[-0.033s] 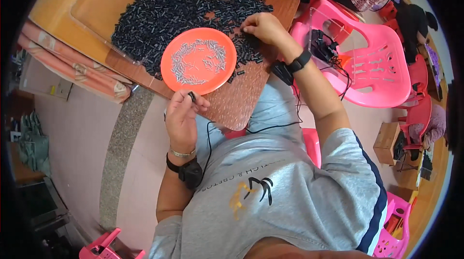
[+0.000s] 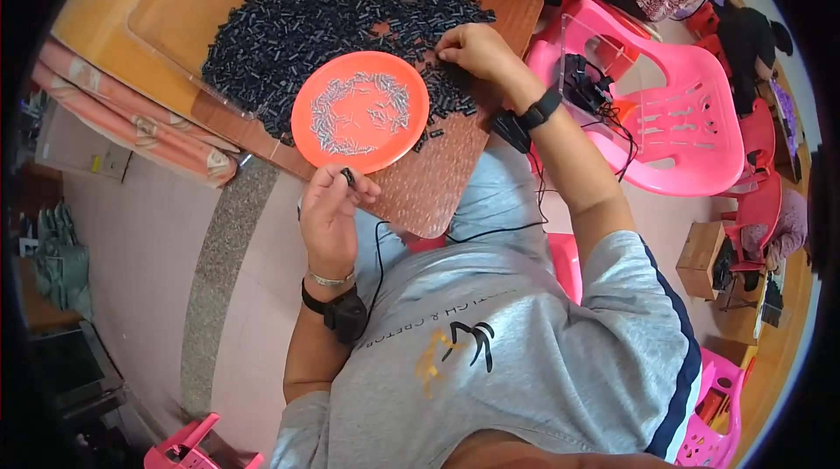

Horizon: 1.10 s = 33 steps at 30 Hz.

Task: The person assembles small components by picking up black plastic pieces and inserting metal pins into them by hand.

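Note:
Close to the table's near edge, my left hand (image 2: 331, 211) pinches a small black plastic piece (image 2: 348, 176) between thumb and fingers. Just beyond it lies a round orange plate (image 2: 350, 106) with many small silver metal pins (image 2: 325, 123) scattered in a ring. My right hand (image 2: 481, 53) rests at the right end of a large heap of short black plastic pieces (image 2: 289, 27). Its thumb and fingertips are drawn together among the pieces; whether something is between them is too small to tell.
The brown tabletop (image 2: 429, 185) ends in a corner near my lap. A clear plastic tray (image 2: 162, 40) lies under the heap's far left. At right stands a pink chair (image 2: 700, 132) with black devices and cables (image 2: 584, 80). Other people sit farther back. A dark cable crosses my lap.

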### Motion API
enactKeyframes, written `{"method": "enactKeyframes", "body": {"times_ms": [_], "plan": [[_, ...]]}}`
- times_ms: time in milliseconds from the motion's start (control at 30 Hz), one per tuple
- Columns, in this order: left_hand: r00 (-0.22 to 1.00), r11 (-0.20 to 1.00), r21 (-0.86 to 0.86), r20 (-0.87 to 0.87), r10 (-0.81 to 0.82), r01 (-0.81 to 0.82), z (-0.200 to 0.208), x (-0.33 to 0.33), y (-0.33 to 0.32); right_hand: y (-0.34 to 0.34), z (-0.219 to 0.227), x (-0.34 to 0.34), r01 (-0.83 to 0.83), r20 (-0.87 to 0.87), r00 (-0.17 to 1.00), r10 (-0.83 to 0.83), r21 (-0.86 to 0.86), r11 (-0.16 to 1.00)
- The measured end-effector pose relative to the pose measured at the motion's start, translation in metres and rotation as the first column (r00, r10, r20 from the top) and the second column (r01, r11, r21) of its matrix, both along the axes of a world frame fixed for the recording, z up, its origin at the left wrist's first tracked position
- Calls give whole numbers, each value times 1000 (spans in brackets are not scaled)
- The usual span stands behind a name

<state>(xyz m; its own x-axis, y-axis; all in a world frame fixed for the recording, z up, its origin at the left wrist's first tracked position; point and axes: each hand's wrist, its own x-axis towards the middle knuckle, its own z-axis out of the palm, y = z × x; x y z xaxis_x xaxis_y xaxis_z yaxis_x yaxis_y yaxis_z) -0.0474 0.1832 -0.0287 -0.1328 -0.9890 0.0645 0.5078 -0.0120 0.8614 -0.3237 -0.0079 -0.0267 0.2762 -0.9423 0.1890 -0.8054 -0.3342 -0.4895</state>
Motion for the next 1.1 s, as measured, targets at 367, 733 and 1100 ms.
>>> {"method": "enactKeyframes", "body": {"times_ms": [367, 733, 1100], "plan": [[998, 999, 45, -56, 30, -27, 2, 8, -4, -29, 19, 11, -106, -202, 971, 130, 125, 986], [998, 997, 78, -56, 19, -14, 2, 9, -6, -37, 5, 14, -94, -138, 987, 83, -80, 992], [997, 998, 56, -73, 5, -1, 1, 9, -5, -25, 22, -7, -90, -74, 992, 101, 138, 986]]}}
